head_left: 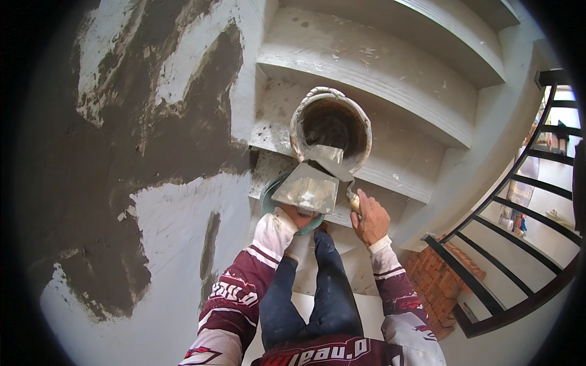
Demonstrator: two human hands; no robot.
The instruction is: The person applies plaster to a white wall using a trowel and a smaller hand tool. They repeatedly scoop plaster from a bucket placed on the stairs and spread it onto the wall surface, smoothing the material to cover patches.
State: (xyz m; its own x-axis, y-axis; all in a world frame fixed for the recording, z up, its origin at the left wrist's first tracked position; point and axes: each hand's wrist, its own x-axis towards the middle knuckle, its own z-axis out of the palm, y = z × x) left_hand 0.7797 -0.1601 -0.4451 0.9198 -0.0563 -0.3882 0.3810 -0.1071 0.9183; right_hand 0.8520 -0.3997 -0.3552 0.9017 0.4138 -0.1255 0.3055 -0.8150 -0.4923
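My left hand [297, 217] is closed beneath a plasterer's hawk [307, 193], a flat board smeared with grey mortar; the hawk hides most of its fingers. With my right hand [370, 218] I grip the light wooden handle of a trowel [354, 201]. The trowel's blade lies over the far edge of the hawk, with grey mortar about it. Just beyond both tools a mortar-crusted bucket [364, 146] stands on the stairs, dark inside with some mortar low down. A green basin [267, 200] shows partly behind the hawk and my left hand.
On the left rises a white wall [183, 213] with broad patches of wet grey plaster [110, 165]. Spattered stair steps [397, 158] climb ahead. A black metal railing [506, 226] curves along the right, near a stack of orange bricks [433, 277]. My legs stand below the tools.
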